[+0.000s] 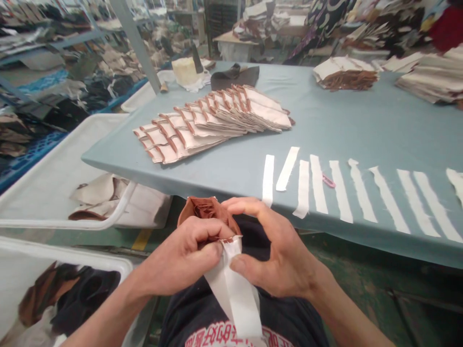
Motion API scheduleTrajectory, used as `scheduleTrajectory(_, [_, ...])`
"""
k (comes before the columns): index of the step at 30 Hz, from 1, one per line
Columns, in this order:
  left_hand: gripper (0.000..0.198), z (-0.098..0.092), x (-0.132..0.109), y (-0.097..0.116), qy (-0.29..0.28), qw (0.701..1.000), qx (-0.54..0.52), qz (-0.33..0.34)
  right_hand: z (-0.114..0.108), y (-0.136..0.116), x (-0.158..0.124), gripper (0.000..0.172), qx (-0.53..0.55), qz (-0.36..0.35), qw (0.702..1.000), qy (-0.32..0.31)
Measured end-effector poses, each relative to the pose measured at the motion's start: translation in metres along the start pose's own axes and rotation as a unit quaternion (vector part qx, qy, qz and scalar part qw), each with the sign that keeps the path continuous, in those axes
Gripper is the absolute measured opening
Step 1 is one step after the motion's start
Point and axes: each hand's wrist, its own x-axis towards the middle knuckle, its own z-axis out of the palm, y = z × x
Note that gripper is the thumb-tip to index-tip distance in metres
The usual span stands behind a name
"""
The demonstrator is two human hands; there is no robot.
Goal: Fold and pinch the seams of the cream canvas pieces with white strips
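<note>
My left hand (195,253) is closed on the rim of a brown leather piece (208,207) that curls open like a pouch, pale on its other side. A white fabric strip (244,301) hangs down from that rim in front of my shirt. On the right, my right hand (277,246) curves round the piece, its fingers behind the leather and its thumb against the white strip. What lies inside the brown fold is bunched and hard to make out.
On the blue-green table (231,173) lies a fanned row of folded pale pieces with brown edges (202,123). Several white strips (318,185) and a pink clip (328,181) lie near its front edge. White bins (112,219) stand left.
</note>
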Motion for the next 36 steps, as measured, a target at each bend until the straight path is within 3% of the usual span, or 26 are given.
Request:
scheduleTrajectory(2, [0.019,-0.003,-0.005,0.006,-0.004,0.999,0.036,0.012,-0.004,-0.005,0.01,0.041,-0.029,-0.035,0.998,-0.048])
scheduleTrajectory(6, [0.018,-0.002,-0.014,0.008,0.027,0.992,0.121,0.008,-0.007,-0.008,0.02,0.011,-0.125,-0.038,0.984,-0.122])
scheduleTrajectory(10, [0.013,0.002,-0.021,0.004,0.058,0.988,0.144,-0.027,-0.008,-0.014,0.022,0.014,-0.157,0.02,0.969,-0.189])
scheduleTrajectory(14, [0.011,0.003,-0.023,0.002,0.069,0.986,0.146,-0.043,-0.009,-0.019,0.023,0.009,-0.152,0.051,0.97,-0.183])
scheduleTrajectory(18, [0.013,0.002,-0.022,-0.001,0.07,0.986,0.147,-0.027,-0.01,-0.016,0.027,0.014,-0.118,0.076,0.969,-0.205])
scheduleTrajectory(24, [0.017,0.001,-0.015,-0.011,0.099,0.98,0.166,0.057,-0.004,-0.004,0.032,0.023,-0.074,0.142,0.962,-0.221])
scheduleTrajectory(29, [0.024,0.002,-0.012,-0.026,0.128,0.951,0.216,0.179,-0.003,-0.002,0.033,0.024,0.029,0.21,0.95,-0.227])
scheduleTrajectory(33, [0.028,0.005,-0.01,-0.039,0.126,0.933,0.228,0.246,-0.003,-0.001,0.031,0.013,0.151,0.303,0.91,-0.239])
scheduleTrajectory(36, [0.031,0.005,-0.009,-0.047,0.126,0.916,0.249,0.29,-0.001,0.003,0.026,0.01,0.259,0.37,0.861,-0.235])
